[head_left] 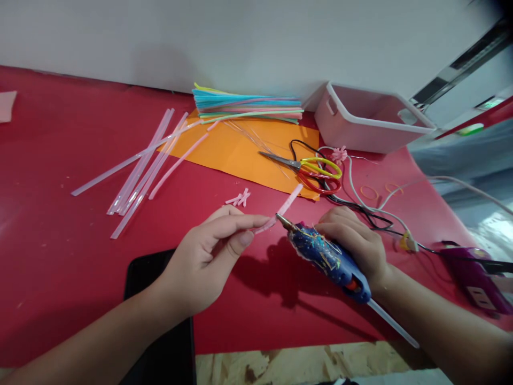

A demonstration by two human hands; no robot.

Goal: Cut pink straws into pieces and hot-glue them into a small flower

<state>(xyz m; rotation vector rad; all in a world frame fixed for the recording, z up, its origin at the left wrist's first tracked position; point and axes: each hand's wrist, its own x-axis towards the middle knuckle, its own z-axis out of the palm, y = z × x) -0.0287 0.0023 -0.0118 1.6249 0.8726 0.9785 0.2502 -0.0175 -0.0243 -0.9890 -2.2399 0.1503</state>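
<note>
Red tabletop (60, 144), seemingly one pink strip (290, 199)

Our left hand (208, 259) in fingertip pinch, our right hand (358, 240) gripping, left forearm (116, 331) near left, right forearm (441, 321) near right.

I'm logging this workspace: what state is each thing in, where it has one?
Pink pipe cleaner: pinched in left hand
Glue gun: held in right hand, stick loaded
Scissors: lying, blades shut or nearly
Plastic bin: upright, uncovered
Pipe cleaner bundle: piled lengthwise
Glue sticks: loose, some crossing
Orange sheet: flat, partly covered
Black device: screen dark, partly hidden
</note>
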